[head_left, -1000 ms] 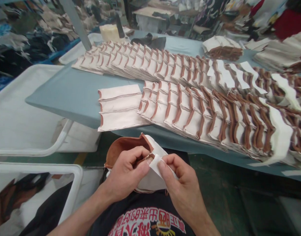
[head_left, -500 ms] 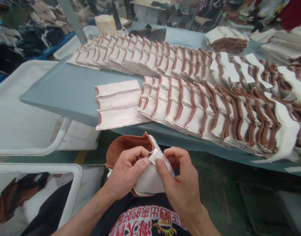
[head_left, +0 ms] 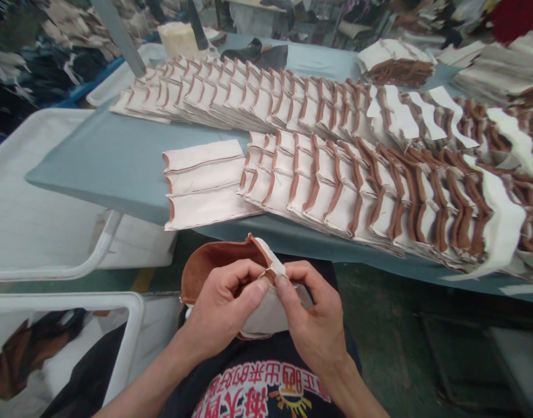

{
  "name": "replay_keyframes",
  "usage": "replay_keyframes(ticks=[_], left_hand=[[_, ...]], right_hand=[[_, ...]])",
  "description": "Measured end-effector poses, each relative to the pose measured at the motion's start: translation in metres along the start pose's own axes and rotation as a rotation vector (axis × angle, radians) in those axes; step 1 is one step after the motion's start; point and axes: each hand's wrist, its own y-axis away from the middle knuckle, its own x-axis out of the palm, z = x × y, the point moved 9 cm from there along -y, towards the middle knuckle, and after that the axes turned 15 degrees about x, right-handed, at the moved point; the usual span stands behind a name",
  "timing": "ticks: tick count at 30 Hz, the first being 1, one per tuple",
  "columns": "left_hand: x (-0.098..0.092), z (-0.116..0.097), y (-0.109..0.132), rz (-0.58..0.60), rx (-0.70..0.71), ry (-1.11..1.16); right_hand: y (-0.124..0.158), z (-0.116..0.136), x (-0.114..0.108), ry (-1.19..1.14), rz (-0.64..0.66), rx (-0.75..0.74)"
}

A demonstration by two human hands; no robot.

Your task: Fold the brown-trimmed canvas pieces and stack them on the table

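Observation:
Just above my lap is a sewn piece, brown and suede-like inside and white outside, its upper edge curved open. My left hand pinches its rim between thumb and fingers. Close beside it, my right hand pinches the same edge, where a white strip is folded over the rim. The two thumbs nearly meet at this fold. The lower part of the piece is partly hidden behind my hands.
On the blue-covered table lie two long overlapping rows of white pieces with brown edges. White paper-like strips rest on their right end. White bins stand at left, one holding brown, white and black scraps.
My right hand has shifted slightly left and its fingers have closed nearer the rim. The white flap that stood up is now folded down over the edge.

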Motion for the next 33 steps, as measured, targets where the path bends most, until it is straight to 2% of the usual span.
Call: replay_keyframes(ticks=[6, 11, 14, 20, 26, 33], left_hand=[[-0.006, 0.001, -0.003, -0.017, 0.047, -0.14], [-0.009, 0.012, -0.002, -0.051, -0.006, -0.046], [-0.005, 0.02, 0.001, -0.023, -0.058, 0.062], [-0.003, 0.024, 0.003, 0.041, -0.083, 0.131], [0.0, 0.024, 0.002, 0.11, -0.079, 0.187], [0.0, 0.013, 0.0, 0.168, -0.052, 0.099]], right_hand=[[-0.006, -0.029, -0.004, -0.168, 0.042, 0.265], [0.014, -0.041, 0.011, -0.429, 0.277, 0.541], [0.021, -0.037, 0.019, -0.392, 0.359, 0.544], [0.02, -0.046, 0.025, -0.329, 0.383, 0.585], [0.016, -0.041, 0.025, -0.213, 0.445, 0.599], [0.009, -0.038, 0.026, -0.104, 0.463, 0.59]])
